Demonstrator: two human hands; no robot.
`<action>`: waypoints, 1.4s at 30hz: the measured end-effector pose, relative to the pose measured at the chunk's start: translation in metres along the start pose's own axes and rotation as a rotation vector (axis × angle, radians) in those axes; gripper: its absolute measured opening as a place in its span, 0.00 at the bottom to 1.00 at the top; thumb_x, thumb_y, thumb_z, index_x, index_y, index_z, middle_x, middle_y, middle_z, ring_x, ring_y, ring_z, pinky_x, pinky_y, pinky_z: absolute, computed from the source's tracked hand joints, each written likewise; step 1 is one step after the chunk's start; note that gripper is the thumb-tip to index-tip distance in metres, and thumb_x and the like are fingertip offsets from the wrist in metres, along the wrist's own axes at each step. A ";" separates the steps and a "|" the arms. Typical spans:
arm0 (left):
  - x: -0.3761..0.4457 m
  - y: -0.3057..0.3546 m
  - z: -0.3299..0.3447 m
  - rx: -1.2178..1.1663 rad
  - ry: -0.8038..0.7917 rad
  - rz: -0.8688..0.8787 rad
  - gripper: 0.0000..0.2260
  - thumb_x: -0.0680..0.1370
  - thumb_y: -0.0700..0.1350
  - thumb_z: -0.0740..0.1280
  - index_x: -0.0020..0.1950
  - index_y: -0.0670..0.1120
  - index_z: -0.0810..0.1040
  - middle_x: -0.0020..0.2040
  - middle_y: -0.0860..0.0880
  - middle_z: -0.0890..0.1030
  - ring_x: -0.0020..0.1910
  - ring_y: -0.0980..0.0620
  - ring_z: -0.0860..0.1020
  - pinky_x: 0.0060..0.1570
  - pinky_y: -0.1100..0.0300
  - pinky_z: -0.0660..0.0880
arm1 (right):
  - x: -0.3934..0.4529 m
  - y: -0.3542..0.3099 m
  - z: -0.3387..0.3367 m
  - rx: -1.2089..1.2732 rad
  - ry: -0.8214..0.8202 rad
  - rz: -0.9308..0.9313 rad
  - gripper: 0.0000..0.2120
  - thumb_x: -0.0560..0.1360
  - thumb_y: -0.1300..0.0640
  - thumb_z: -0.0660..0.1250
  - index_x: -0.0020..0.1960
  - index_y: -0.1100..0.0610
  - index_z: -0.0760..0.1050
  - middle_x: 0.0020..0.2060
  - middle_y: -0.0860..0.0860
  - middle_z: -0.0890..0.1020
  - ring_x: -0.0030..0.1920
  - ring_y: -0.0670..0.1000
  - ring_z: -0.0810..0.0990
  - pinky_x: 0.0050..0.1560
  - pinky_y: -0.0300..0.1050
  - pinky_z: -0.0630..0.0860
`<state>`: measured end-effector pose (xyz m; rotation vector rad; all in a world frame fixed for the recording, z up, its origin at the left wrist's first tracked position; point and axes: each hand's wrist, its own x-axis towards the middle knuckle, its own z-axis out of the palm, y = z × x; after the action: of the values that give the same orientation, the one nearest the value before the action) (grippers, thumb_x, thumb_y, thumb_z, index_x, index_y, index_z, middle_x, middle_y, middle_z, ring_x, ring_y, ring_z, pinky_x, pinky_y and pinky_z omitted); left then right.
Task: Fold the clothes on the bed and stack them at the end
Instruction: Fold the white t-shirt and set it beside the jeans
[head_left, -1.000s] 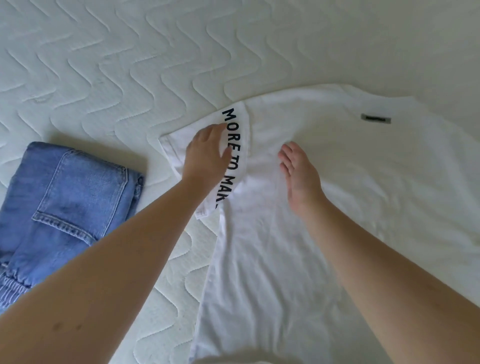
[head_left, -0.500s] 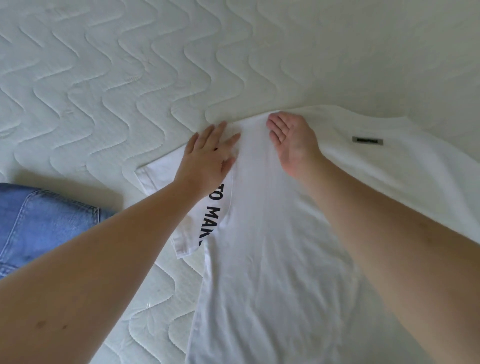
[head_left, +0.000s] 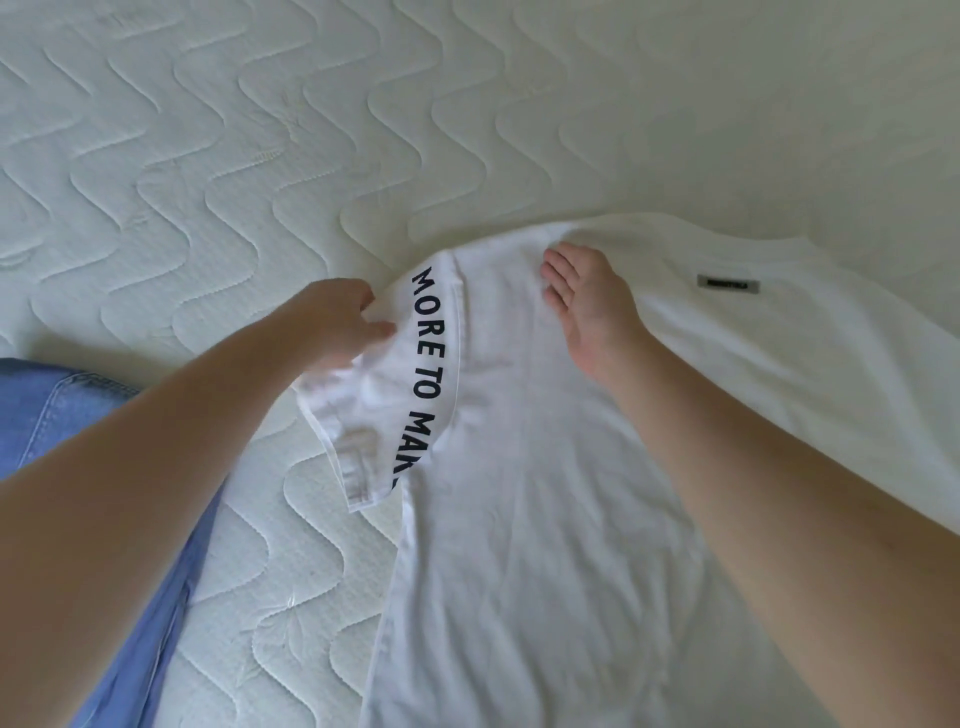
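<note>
Sleeve (head_left: 384, 415) hem beside bare mattress (head_left: 260, 156)

A white T-shirt (head_left: 545, 493) lies spread on a quilted white bed (head_left: 260, 156), its left sleeve (head_left: 379, 415) folded inward to show the black lettering "MORE TO MAK" along its edge. A small dark label (head_left: 728, 285) sits just below the collar. At the left edge, partly hidden by an arm, lies a pair of blue jeans (head_left: 47, 410), apart from the shirt.
</note>
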<state>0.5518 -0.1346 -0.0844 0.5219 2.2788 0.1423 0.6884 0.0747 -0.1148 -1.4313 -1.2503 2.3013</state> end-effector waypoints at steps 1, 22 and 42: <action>-0.007 0.006 -0.003 -0.108 -0.066 0.021 0.10 0.78 0.51 0.70 0.56 0.48 0.77 0.47 0.48 0.81 0.40 0.50 0.81 0.33 0.60 0.73 | -0.002 -0.002 0.000 0.011 -0.003 0.002 0.20 0.83 0.55 0.51 0.72 0.60 0.68 0.70 0.54 0.73 0.70 0.50 0.71 0.64 0.41 0.67; -0.021 0.162 0.045 -0.528 0.100 0.377 0.10 0.82 0.40 0.60 0.59 0.47 0.78 0.54 0.47 0.82 0.38 0.53 0.83 0.30 0.71 0.71 | -0.057 -0.010 -0.128 -0.354 0.213 0.173 0.28 0.76 0.31 0.58 0.58 0.53 0.79 0.50 0.53 0.85 0.50 0.55 0.84 0.52 0.52 0.80; 0.061 0.188 0.057 0.132 0.248 0.486 0.19 0.75 0.49 0.73 0.63 0.47 0.72 0.61 0.46 0.70 0.54 0.44 0.75 0.53 0.51 0.74 | -0.068 -0.004 -0.187 -0.609 0.507 -0.127 0.18 0.77 0.55 0.65 0.66 0.52 0.73 0.49 0.49 0.81 0.33 0.38 0.78 0.34 0.30 0.70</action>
<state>0.6161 0.0581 -0.1164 1.1799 2.3662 0.3120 0.8732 0.1479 -0.1032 -1.8753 -1.8608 1.3781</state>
